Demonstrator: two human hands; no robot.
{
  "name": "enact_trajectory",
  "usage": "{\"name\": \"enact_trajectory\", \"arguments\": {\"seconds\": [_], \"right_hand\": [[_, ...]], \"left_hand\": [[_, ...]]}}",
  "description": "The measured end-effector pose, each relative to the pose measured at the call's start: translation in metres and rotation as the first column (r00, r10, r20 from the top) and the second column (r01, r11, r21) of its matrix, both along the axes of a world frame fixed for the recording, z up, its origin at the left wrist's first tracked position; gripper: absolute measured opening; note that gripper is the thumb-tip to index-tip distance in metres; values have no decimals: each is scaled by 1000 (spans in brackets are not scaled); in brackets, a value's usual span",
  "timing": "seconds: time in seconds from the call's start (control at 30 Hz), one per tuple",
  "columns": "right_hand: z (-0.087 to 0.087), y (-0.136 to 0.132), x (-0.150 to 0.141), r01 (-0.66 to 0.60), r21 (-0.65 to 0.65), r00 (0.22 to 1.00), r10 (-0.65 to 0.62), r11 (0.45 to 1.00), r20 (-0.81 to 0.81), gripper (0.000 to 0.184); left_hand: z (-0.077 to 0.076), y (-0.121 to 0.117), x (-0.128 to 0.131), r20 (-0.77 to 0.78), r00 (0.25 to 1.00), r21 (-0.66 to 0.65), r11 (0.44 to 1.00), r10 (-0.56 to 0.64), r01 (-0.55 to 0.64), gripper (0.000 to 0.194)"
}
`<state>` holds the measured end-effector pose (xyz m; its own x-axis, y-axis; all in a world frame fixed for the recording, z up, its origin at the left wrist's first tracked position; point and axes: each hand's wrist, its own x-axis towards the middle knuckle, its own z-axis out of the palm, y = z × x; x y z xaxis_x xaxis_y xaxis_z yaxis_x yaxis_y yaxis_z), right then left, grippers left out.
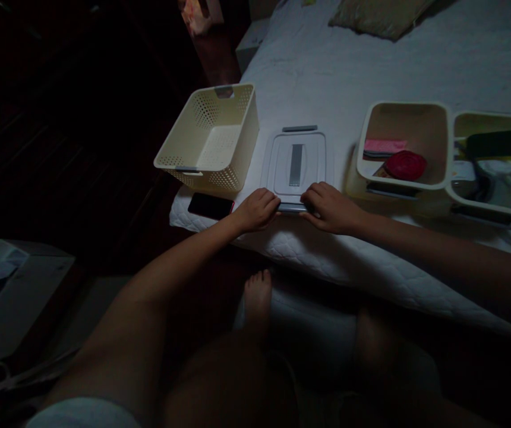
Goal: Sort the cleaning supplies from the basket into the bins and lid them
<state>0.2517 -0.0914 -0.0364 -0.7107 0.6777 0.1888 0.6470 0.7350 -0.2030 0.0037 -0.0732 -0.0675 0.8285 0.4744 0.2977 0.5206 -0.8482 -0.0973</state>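
Note:
A translucent white plastic lid (295,160) lies flat on the quilted white bed cover (327,71), with a grey strip down its middle and a grey clip along each of its near and far edges. My left hand (255,209) and my right hand (329,208) both grip the near edge, one on either side of the near clip. Left of the lid stands a cream perforated plastic basket (206,139). A black phone (211,205) lies just below the basket, close to my left hand.
To the right, a cream divided box (402,145) holds a red round item (406,164) and a pink cloth (384,145). Its second compartment (491,163) holds a black object (495,144). A pillow (380,15) lies at the far end, and the floor beyond the bed's left side is dark.

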Motion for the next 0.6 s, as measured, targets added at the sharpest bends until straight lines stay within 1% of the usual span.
{"name": "enact_trajectory", "arguments": {"seconds": [0.13,0.23,0.3,0.37,0.4,0.47,0.53,0.6], "right_hand": [[-1,-2,-1,15,31,1000,-16,999,17,34],[-1,-3,-1,29,40,1000,-29,999,2,33],[1,-1,-1,19,24,999,-19,1000,-28,33],[4,2,1,7,-5,998,-8,1000,-63,36],[5,4,2,11,-15,997,-12,1000,-80,38],[8,8,6,62,-8,991,-63,998,-122,39],[8,14,11,159,20,971,-153,987,-185,36],[4,22,17,269,28,931,-253,963,-264,35]], "left_hand": [[2,-2,1,16,1000,-16,1000,15,-15,27],[3,-4,3,62,997,-78,996,53,-48,28],[4,-4,7,119,988,-126,988,100,-85,28],[6,-4,12,197,965,-170,975,176,-143,24],[7,-4,15,240,944,-189,965,224,-181,22],[7,-2,19,328,885,-223,938,329,-266,18],[5,3,21,414,807,-262,904,421,-337,15],[1,9,19,492,715,-334,866,497,-372,16]]}}
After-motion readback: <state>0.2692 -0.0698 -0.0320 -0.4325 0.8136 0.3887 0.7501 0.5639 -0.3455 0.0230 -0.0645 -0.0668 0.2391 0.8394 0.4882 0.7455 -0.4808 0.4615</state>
